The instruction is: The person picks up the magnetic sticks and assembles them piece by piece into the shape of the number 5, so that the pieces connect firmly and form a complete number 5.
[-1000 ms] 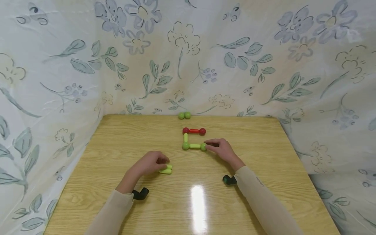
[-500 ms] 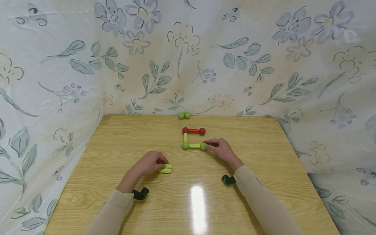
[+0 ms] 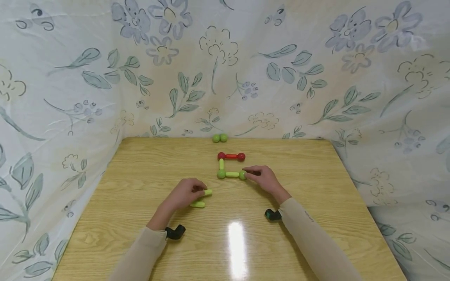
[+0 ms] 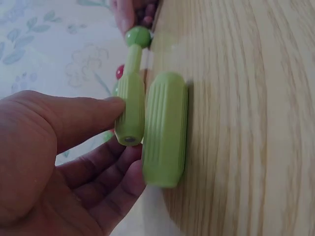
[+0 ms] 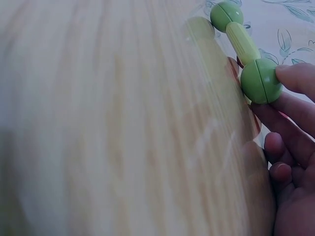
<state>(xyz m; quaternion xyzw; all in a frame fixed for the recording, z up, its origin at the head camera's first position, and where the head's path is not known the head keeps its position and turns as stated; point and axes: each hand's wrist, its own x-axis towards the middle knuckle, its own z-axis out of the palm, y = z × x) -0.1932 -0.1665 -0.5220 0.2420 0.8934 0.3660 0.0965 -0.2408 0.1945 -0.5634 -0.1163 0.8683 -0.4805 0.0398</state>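
Between its thumb and fingers, my left hand pinches a light-green ridged magnetic rod with a small metal dot in its end. Just beside it a second light-green rod lies on the table. My right hand holds a green ball with thumb and fingers. That ball ends a joined shape: a green rod runs left to another green ball. From there an upright-running green rod leads to a red ball, a red rod and a second red ball.
Two loose green balls sit side by side at the back edge of the wooden table. A flower-patterned cloth rises behind and at both sides. A black device sticks out from the left wrist, another from the right.
My left hand has picked up one of the two paired green rods and moved it slightly away and to the right. The right hand stays on its ball.
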